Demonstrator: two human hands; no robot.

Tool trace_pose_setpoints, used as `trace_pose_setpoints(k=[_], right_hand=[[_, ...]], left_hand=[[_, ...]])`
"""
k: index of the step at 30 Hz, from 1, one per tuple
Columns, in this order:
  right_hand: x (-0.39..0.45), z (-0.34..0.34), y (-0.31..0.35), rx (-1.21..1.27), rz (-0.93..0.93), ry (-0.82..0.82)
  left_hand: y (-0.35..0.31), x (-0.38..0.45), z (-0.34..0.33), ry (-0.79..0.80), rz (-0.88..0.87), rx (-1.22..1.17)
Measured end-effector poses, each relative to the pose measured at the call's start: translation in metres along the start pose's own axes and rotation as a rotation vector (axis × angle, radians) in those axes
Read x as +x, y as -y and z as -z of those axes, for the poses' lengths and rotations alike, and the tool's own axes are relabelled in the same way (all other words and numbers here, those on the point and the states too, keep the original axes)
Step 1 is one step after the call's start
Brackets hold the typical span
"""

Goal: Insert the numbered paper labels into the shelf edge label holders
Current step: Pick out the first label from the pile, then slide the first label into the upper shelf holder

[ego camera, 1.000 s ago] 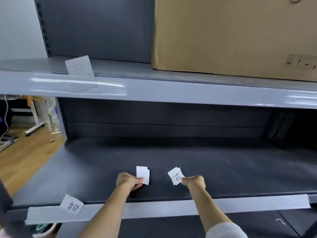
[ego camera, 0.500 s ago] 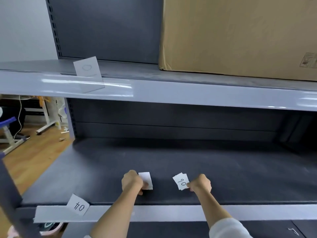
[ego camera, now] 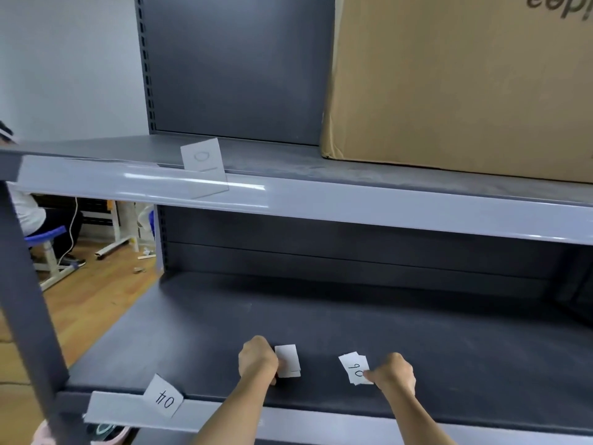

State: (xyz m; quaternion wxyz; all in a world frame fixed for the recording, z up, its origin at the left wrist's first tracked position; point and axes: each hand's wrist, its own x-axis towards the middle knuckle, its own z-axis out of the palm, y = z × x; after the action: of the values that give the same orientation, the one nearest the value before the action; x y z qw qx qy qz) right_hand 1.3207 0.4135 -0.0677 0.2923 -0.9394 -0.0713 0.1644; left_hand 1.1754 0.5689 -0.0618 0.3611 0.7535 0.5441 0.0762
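My left hand (ego camera: 257, 361) grips a small stack of white paper labels (ego camera: 287, 361) just above the lower shelf board. My right hand (ego camera: 393, 374) pinches a few labels, the top one reading "06" (ego camera: 355, 369). A label marked "04" (ego camera: 163, 396) sits tilted in the lower shelf edge holder (ego camera: 106, 407) at the left. Another label marked "01" (ego camera: 202, 159) stands in the upper shelf edge holder (ego camera: 288, 197).
A large cardboard box (ego camera: 459, 85) fills the right of the upper shelf. The dark lower shelf board (ego camera: 321, 316) stretches back to the rear panel. A grey upright post (ego camera: 29, 300) stands at the left, with wooden floor and a blue stool beyond it.
My view has swung left and slightly down, so the shelf appears shifted right. Both hands lowered a little toward the front of the lower shelf, still holding their labels.
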Motion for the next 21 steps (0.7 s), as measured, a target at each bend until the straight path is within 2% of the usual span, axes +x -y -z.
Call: trace_pose_setpoints(k=[6, 10, 15, 21], right_hand=[[-0.007, 0.007, 0.002, 0.040, 0.017, -0.007], [-0.019, 0.008, 0.003, 0.067, 0.044, -0.009], [-0.040, 0.005, 0.012, 0.165, 0.172, 0.020], [-0.084, -0.008, 0.008, 0.198, 0.245, 0.031]], left_hand=[[0.004, -0.009, 0.018, -0.006, -0.034, -0.044], [0.011, -0.022, 0.024, 0.105, -0.182, -0.106], [0.032, -0.041, 0.049, 0.043, -0.286, -0.323], [0.072, -0.061, 0.082, 0.036, -0.300, -0.383]])
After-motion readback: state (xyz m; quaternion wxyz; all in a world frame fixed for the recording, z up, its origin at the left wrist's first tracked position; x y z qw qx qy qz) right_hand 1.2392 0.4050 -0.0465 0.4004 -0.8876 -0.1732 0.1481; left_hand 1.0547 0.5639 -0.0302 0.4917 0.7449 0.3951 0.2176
